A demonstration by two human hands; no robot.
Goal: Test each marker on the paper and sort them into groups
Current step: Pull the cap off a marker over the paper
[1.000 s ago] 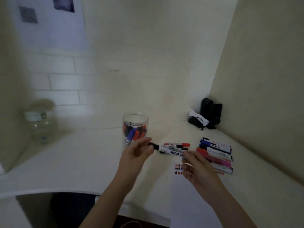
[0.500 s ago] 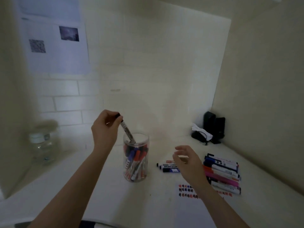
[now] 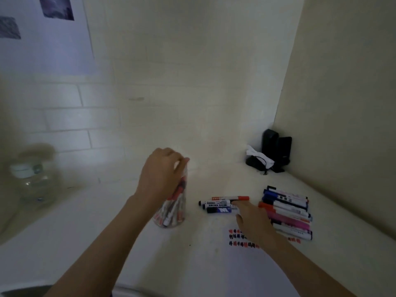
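- A big sorted group of markers [image 3: 288,212] lies at the right of the worktop [image 3: 85,243]; a small group of 3 [image 3: 220,204] lies beside it.
- The paper [image 3: 242,273] carries rows of test marks [image 3: 234,237].
- The jar [image 3: 171,211] looks full of untested markers, so much seems left.
- Left hand [image 3: 159,179] curls over the jar mouth; whether it grips a marker, I cannot tell.
- Right hand [image 3: 252,224] is loosely open, a fingertip touching the small group, gripping nothing.

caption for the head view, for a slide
Left hand over the marker jar, right hand by three loose markers, sorted pile beside.
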